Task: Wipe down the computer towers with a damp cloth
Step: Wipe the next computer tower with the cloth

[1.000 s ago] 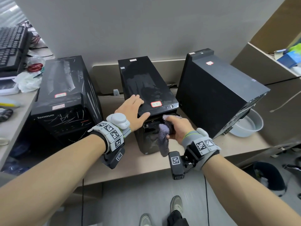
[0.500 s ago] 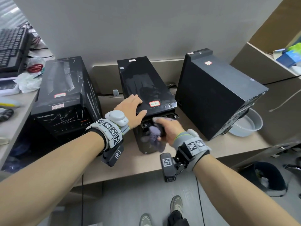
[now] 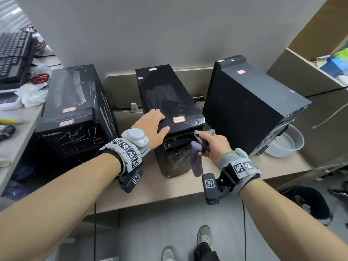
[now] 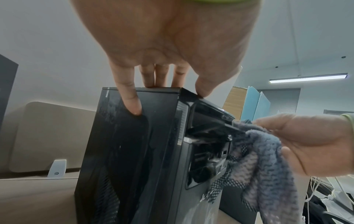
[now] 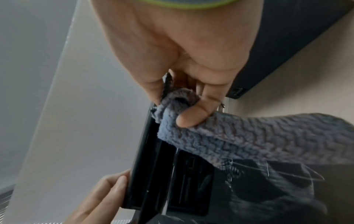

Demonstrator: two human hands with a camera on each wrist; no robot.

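Three black computer towers are standing on the tabletop (image 3: 169,187), the middle tower (image 3: 169,102) directly ahead. The left hand (image 3: 150,127) is lying flat, fingers extended, steadying its top front corner. The right hand (image 3: 212,146) is pinching the damp cloth (image 3: 195,157) against the upper front panel, its tail dangling.

A black keyboard (image 3: 13,55), red scissors (image 3: 40,77) and a crumpled white bag (image 3: 32,95) sit on the left desk (image 3: 11,146); a pale basin (image 3: 286,144) sits at the shelf's right end.

a plain grey wall (image 3: 169,31) rises behind a beige desk (image 3: 160,187) above grey flooring (image 3: 150,232).
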